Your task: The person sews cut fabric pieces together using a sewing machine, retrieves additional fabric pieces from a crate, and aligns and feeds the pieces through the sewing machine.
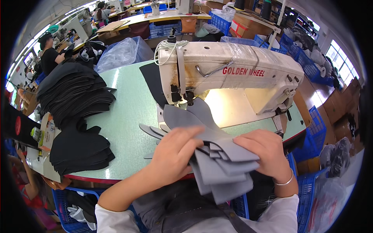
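Note:
Several grey cut fabric pieces [217, 167] hang in a loose, fanned bundle at the table's front edge. My right hand [264, 151] grips their right side, thumb on top and fingers curled. At the left side of the bundle is my left hand [175, 153], its bent fingers closed on the grey pieces; its upper fingers are smeared by motion. The upper grey piece [180, 116] reaches up to the needle area of a white sewing machine [229, 66]. Whether it lies under the presser foot cannot be made out.
Stacks of black cut pieces [74, 93] lie on the left of the green tabletop [126, 116]. A black piece [153, 83] lies behind the machine head. Blue crates [311, 132] stand right; another blue crate [64, 206] is below left. A person [49, 54] is at far left.

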A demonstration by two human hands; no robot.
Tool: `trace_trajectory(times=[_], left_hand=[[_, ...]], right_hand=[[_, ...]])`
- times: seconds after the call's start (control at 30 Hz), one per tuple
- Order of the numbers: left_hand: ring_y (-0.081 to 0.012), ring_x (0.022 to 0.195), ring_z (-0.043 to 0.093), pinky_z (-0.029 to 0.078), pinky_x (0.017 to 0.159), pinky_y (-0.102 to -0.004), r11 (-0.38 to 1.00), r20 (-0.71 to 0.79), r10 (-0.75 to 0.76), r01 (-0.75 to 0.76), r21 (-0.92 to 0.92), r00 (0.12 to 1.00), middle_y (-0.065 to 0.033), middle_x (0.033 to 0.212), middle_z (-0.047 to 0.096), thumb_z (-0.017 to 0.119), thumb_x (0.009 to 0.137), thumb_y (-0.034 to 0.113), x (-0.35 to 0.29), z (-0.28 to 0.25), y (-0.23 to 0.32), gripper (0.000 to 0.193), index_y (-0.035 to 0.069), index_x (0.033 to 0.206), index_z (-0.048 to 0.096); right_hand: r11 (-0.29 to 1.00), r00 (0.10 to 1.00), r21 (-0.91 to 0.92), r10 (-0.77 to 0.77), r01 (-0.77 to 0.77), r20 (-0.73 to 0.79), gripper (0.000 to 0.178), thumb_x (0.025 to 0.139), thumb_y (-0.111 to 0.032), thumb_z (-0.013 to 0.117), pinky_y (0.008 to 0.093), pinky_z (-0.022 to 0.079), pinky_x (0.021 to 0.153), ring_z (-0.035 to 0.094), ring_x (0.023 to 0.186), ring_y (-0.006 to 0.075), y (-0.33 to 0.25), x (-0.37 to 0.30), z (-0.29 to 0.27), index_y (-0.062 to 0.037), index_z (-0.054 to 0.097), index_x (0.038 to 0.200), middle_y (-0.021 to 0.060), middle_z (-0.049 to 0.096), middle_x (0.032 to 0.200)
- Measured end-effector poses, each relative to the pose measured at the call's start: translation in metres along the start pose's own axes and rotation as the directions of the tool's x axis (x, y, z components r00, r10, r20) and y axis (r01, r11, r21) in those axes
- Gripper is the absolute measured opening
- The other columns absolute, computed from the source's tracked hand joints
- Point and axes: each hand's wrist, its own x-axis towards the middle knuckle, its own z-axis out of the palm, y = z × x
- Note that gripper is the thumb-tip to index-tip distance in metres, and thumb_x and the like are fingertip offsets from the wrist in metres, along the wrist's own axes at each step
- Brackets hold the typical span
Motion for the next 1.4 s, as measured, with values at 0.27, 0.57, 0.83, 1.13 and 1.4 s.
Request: trace_trajectory(times=[0.27,0.57,0.83,1.13,1.4], left_hand=[[-0.0332,0.113,0.057,0.047,0.091,-0.0430,0.990,0.233,-0.143,0.136,0.048,0.962,-0.0127,0.134,0.052,0.079,0.055,0.007,-0.024,0.014,0.016,0.074,0.011,0.125,0.057],[-0.0329,0.097,0.067,0.052,0.086,-0.0422,0.962,0.338,-0.244,0.271,-0.034,0.909,-0.0147,0.108,0.069,0.070,0.071,0.011,0.004,-0.033,0.030,0.051,0.003,0.121,0.063],[-0.0390,0.092,0.065,0.052,0.081,-0.0422,0.904,0.453,-0.397,0.427,0.040,0.798,-0.0188,0.096,0.069,0.079,0.073,0.022,0.024,-0.032,-0.046,0.046,0.003,0.113,0.063],[-0.0352,0.086,0.066,0.053,0.069,-0.0419,0.928,0.407,-0.367,0.359,0.098,0.836,-0.0155,0.094,0.069,0.078,0.075,0.022,0.009,-0.051,-0.012,0.038,0.004,0.105,0.065],[-0.0306,0.093,0.065,0.052,0.071,-0.0376,0.942,0.237,-0.334,0.314,0.120,0.912,-0.0107,0.106,0.064,0.077,0.071,0.009,-0.020,-0.024,-0.024,0.058,0.006,0.123,0.051]], right_hand=[[0.998,0.977,0.055,0.031,-0.043,0.211,0.065,0.054,-0.007,0.079,0.0378,0.050,0.072,0.062,0.087,0.0301,0.004,-0.014,0.025,-0.0072,0.058,0.116,0.0083,0.064,0.098],[0.991,0.990,0.033,-0.134,0.133,0.051,0.038,0.065,-0.007,0.066,0.0343,0.051,0.063,0.066,0.077,0.0240,-0.015,0.007,-0.003,-0.0013,0.063,0.103,0.0096,0.065,0.091],[0.974,0.946,-0.015,0.222,-0.225,0.238,0.046,0.073,-0.026,0.079,0.0434,0.051,0.074,0.065,0.088,0.0379,0.025,0.049,0.019,-0.0031,0.058,0.107,0.0199,0.066,0.095],[0.981,0.971,0.111,0.135,-0.159,0.200,0.047,0.075,-0.035,0.079,0.0412,0.050,0.064,0.065,0.076,0.0353,0.003,0.035,0.006,-0.0026,0.057,0.101,0.0147,0.065,0.082],[0.924,0.945,0.325,0.097,-0.203,0.312,0.057,0.093,-0.046,0.060,0.0440,0.049,0.076,0.063,0.086,0.0416,0.034,0.039,0.031,0.0023,0.052,0.122,0.0233,0.065,0.091]])
